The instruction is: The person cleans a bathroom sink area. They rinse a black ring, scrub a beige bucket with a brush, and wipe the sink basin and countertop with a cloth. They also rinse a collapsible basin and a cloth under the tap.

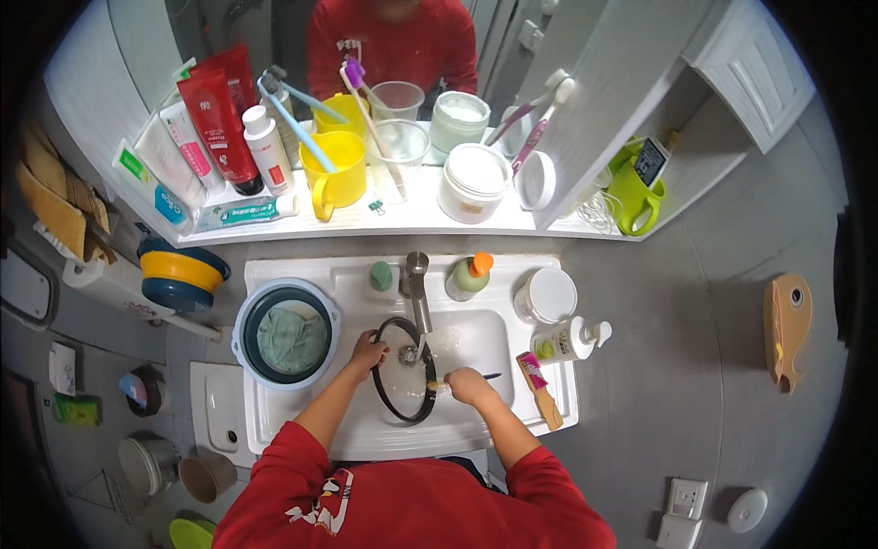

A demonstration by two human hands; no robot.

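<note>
Over the white sink [498,343], my left hand [368,355] grips the left edge of a round black rim [423,409], held tilted below the tap [416,288]. The drain shows through its middle; I cannot tell whether clear glass fills it. My right hand [469,386] is closed around a slim, dark-handled brush [492,376]. Its pale bristle end touches or lies very near the rim's right side. Water appears to run from the spout into the ring.
Left on the counter stands a folding basin [240,352] with a green cloth [291,339]. A pump bottle [469,276], white jar [547,295], lotion bottle [565,340] and wooden scrub brush [541,393] line the sink's right and back. The shelf [347,224] above holds cups and tubes.
</note>
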